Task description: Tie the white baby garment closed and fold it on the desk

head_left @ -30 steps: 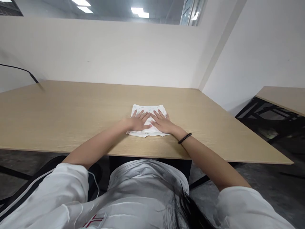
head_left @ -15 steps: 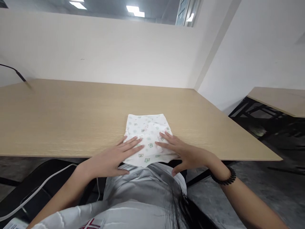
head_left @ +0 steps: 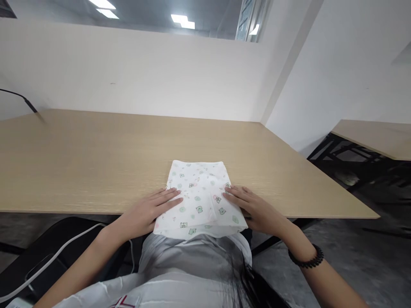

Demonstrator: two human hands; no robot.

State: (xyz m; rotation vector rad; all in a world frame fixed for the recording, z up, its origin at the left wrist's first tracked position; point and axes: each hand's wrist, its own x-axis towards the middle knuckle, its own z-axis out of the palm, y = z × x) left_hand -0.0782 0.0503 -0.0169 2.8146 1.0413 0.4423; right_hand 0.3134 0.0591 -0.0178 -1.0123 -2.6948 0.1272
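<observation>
The left hand and right hand touch opposite sides of a patterned white cloth overhanging the table.

Left hand palm-down, fingers extended over the left edge of the cloth, thumb hidden; right hand roughly mirrored at its right edge, both forearms converging from its near side.
</observation>
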